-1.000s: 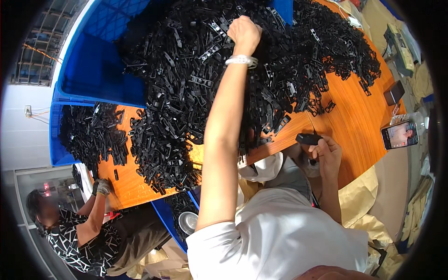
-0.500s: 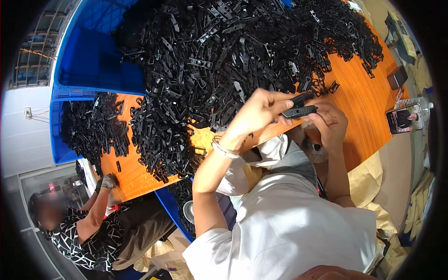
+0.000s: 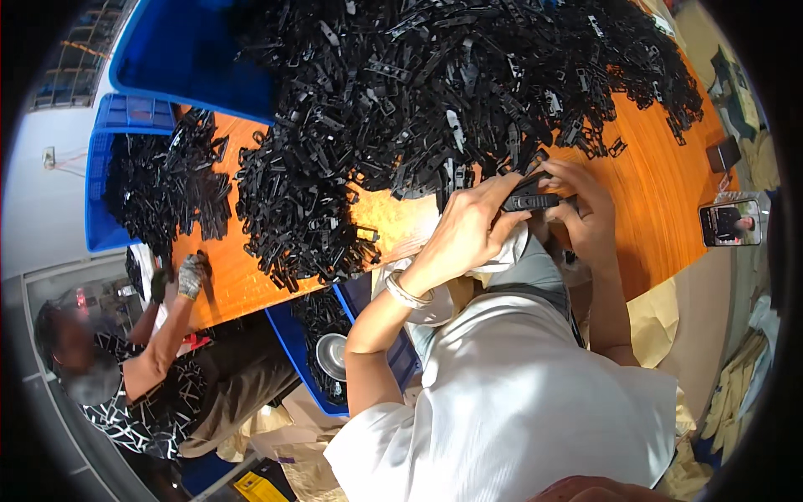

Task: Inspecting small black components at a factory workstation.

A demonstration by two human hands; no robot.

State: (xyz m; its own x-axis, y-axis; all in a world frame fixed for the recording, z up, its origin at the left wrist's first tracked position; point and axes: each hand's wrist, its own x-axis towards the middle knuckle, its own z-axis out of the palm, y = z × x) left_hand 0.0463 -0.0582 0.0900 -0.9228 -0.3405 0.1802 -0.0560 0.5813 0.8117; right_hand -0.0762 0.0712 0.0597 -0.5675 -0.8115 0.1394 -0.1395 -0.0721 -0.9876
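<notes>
Find a slim black part (image 3: 531, 202) between both hands, at the near edge of the orange table (image 3: 661, 209) and in front of the large heap of similar black pieces (image 3: 418, 92). Note the left hand (image 3: 468, 222), with a pale bracelet (image 3: 407, 290) at the wrist, pinching the left end of the part, thumb at the lower side. Note the right hand (image 3: 590, 213) curled around the other end, thumb close against the part and fingers arched above. Cannot tell exact fingertip contact on that upper side, nor whether to count the dark edge just above the part as a second piece in the same grip. See neither hand spread flat.

Judge the step in hand as fingertip work on the part with both hands together, rather than picking from the heap. Rate completion as undetermined; cannot confirm any fit or joint at this scale. Consider the next move to call for a steady left pinch, careful lining-up by the right thumb and fingers, and light, even pressure against slipping.

Also record a co-worker (image 3: 155, 360) at the left side of the table, well apart from the part, and a phone (image 3: 730, 223) near the right edge.
</notes>
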